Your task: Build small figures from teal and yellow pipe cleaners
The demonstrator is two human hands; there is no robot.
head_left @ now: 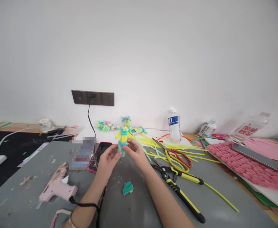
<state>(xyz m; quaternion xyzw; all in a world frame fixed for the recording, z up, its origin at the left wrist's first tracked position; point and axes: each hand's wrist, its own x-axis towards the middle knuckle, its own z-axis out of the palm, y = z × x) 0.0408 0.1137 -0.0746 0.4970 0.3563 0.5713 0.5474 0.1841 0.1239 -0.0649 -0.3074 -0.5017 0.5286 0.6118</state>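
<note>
Both my hands hold up a small figure [123, 136] made of yellow and teal straws, upright above the grey table [29, 164]. My left hand [107, 160] pinches its lower part from the left. Fingers of my right hand [136, 151] grip it from the right. A small teal straw piece [128, 188] lies on the table below my hands. More little straw figures [105, 126] lie by the wall behind.
A pink glue gun [58, 186] lies at the left, its black cord running under my left arm. A phone [100, 152], pliers [179, 190], scissors [174, 156], loose yellow straws [177, 147], bottles [174, 125] and a board of pink pieces [243, 166] fill the right side.
</note>
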